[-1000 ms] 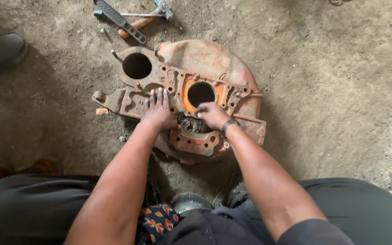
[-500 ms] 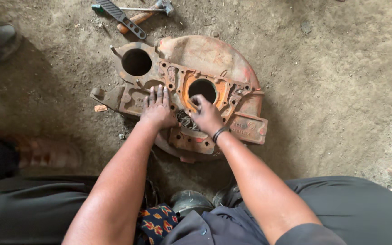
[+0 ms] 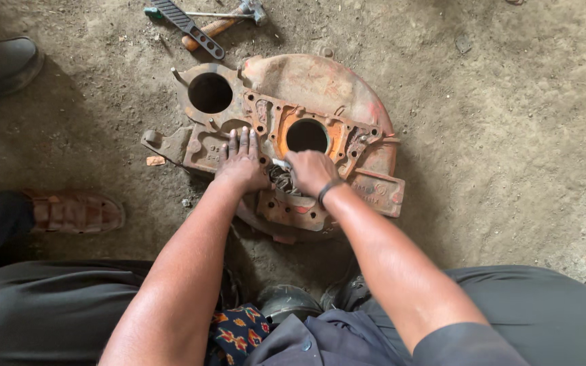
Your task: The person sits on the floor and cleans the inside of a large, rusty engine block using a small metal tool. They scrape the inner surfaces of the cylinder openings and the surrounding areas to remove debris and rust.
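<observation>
My right hand (image 3: 312, 172) pinches a small shiny metal piece (image 3: 281, 163) beside the round middle hole. My left hand (image 3: 241, 165) lies flat and open on the rusty orange metal housing (image 3: 320, 85), which sits on the dirt floor (image 3: 510, 135) near a hammer (image 3: 220, 24).

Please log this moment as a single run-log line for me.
left hand flat on rusty orange housing | right hand pinching small metal tool at lower opening | hammer lying beyond on dirt floor
</observation>
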